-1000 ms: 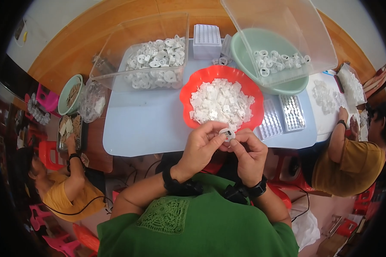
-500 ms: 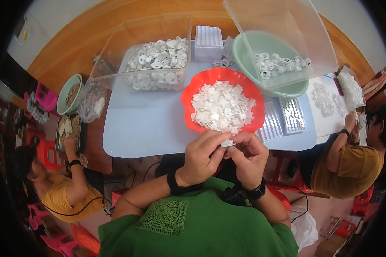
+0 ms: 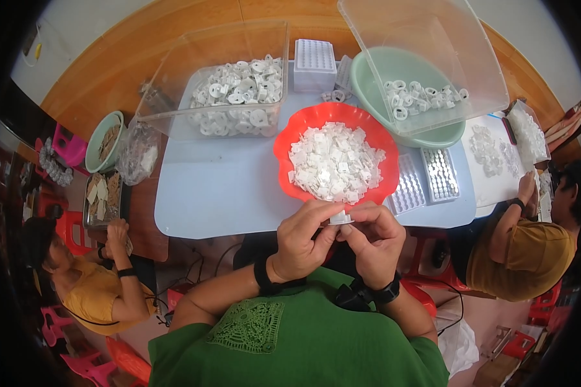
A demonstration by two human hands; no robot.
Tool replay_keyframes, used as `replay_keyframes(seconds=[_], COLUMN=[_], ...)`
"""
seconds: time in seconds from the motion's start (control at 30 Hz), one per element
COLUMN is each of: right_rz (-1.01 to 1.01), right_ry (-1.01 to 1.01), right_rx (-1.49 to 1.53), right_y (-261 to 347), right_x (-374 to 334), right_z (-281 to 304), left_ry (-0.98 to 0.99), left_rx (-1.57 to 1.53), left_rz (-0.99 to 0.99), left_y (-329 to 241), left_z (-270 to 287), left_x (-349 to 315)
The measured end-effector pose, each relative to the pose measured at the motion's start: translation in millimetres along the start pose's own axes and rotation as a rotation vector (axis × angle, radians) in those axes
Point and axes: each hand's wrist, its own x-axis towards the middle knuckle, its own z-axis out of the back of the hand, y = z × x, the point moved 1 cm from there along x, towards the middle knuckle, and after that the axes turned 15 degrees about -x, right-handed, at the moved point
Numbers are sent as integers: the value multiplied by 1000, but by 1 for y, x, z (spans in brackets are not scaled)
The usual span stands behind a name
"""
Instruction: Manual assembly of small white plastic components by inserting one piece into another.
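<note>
Backed by an orange-brown wooden panel [image 3: 193, 29], with rounded corners and a pale blue top: the bench [image 3: 219, 193], looked down on in the head view.

Held up by its near edge, on the near side of a red scalloped bowl [image 3: 366, 122]: one small white piece [image 3: 341, 218]. Looks like smooth plastic; shows a thin, flat rim turned nearly edge-on, with a narrower raised part standing up from it. Too covered by fingertips to tell any finer detail.

Sits right at the fingertips, between left grip [image 3: 303, 238] and right grip [image 3: 376, 245], pinched by both. On the left, drawn in close, with forefinger above and thumb lower down. On the right, closed likewise, with thumb tip at the lower edge and forefinger curled over the far side. Open no wider than the piece; hard to tell how firmly pressed.

Just beyond, heaped in the bowl, white tabs [image 3: 336, 158]. Farther back on the left, filled with white round parts [image 3: 242, 97], a clear box [image 3: 164, 126]. To the right, a green basin [image 3: 360, 77] under a tilted clear container [image 3: 458, 51], with white rings [image 3: 407, 97] showing through. Nearer, silvery rounds [image 3: 441, 174] in a tray [image 3: 445, 197].
</note>
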Motion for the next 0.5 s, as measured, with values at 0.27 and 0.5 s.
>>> replay_keyframes(seconds=[0.27, 0.5], right_rz=[89, -335], right_ry=[-30, 153], right_rx=[-332, 119], right_y=[5, 5], right_x=[2, 13], right_z=[8, 5], left_ry=[66, 180], left_rx=[-214, -672], left_rz=[215, 471], left_y=[4, 8], left_z=[2, 23], left_x=[-1, 7])
